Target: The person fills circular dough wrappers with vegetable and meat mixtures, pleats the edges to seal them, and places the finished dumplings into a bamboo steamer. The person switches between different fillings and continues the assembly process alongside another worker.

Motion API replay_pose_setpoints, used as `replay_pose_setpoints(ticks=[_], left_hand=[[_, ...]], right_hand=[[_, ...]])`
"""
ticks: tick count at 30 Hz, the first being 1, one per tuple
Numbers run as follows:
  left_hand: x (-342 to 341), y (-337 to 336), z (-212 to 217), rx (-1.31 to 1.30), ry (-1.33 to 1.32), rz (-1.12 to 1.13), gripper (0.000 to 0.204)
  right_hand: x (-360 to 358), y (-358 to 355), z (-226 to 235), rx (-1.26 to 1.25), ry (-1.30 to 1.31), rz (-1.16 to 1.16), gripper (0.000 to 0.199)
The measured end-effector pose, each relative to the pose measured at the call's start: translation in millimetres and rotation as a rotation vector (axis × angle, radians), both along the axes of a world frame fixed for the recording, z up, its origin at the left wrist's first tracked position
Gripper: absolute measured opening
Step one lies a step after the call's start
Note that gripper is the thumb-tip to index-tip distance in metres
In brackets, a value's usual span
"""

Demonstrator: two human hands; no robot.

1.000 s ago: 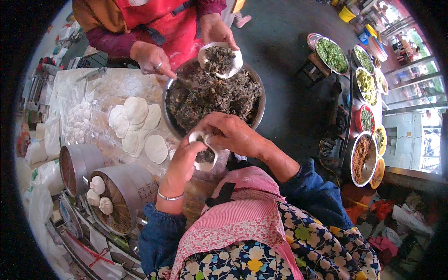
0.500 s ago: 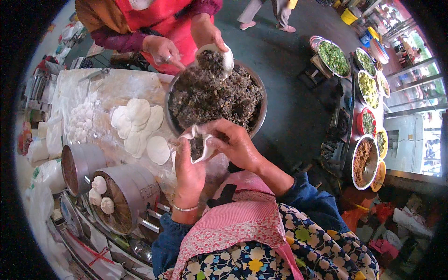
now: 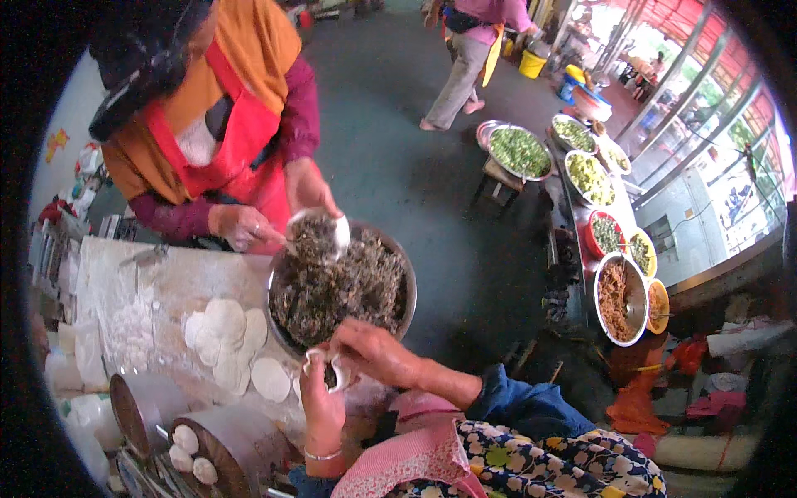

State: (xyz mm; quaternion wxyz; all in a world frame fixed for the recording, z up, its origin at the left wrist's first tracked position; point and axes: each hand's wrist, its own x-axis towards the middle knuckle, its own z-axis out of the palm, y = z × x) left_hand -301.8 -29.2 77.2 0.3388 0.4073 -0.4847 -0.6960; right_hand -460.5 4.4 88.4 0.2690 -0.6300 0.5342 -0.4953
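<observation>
My left hand (image 3: 322, 405) cups a round dough wrapper with dark filling (image 3: 329, 373) in its middle. My right hand (image 3: 374, 352) pinches the wrapper's edge from the right, just below the rim of a big metal bowl (image 3: 405, 282) heaped with dark chopped filling (image 3: 336, 286). Flat round dough wrappers (image 3: 228, 336) lie on the floured board (image 3: 141, 290) to the left. Across the bowl, a person in a red apron (image 3: 237, 158) holds a filled wrapper (image 3: 320, 232) over the bowl with both hands.
A bamboo steamer (image 3: 220, 440) with three shaped white buns (image 3: 187, 452) stands at the lower left, next to a metal pot (image 3: 137, 402). Bowls of green and brown fillings (image 3: 618, 290) line a counter at right. Another person (image 3: 469, 58) walks at the back.
The view has tilted up, showing more of the person opposite. My hands have drawn closer together around the wrapper, closing its edge. The other person's wrapper moved from bowl's rim to over the filling.
</observation>
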Motion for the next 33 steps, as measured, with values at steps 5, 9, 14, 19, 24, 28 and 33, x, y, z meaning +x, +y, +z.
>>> replay_pose_setpoints(ticks=[5, 9, 14, 19, 24, 28, 33], left_hand=[[8.9, -16.2, -17.1, -0.565, -0.415, -0.237, 0.039], [3.6, -18.7, -2.0, 0.134, 0.142, -0.080, 0.047], [-25.5, 4.8, -1.9, 0.089, 0.297, 0.178, 0.046], [-17.2, -0.6, -15.0, 0.007, 0.098, 0.217, 0.040], [-3.5, -5.2, -36.1, -0.564, -0.370, -0.055, 0.043], [-16.3, -13.3, -11.2, -0.127, 0.028, -0.067, 0.044], [-32.2, 0.0, 18.2, 0.073, 0.441, 0.083, 0.042]], right_hand=[[-1.7, -4.0, -7.6, 0.069, -0.068, 0.054, 0.018], [3.0, 2.9, 3.6, 0.207, -0.197, -0.069, 0.016], [10.2, 7.0, -0.1, 0.258, -0.419, -0.107, 0.019], [11.1, -3.5, -4.8, -0.077, -0.111, -0.072, 0.026], [-0.6, 1.2, 6.8, -0.002, -0.097, 0.051, 0.030], [-3.0, -6.8, -0.6, -0.038, -0.085, -0.002, 0.020], [-3.6, -0.6, 10.8, 0.044, -0.385, -0.076, 0.015]])
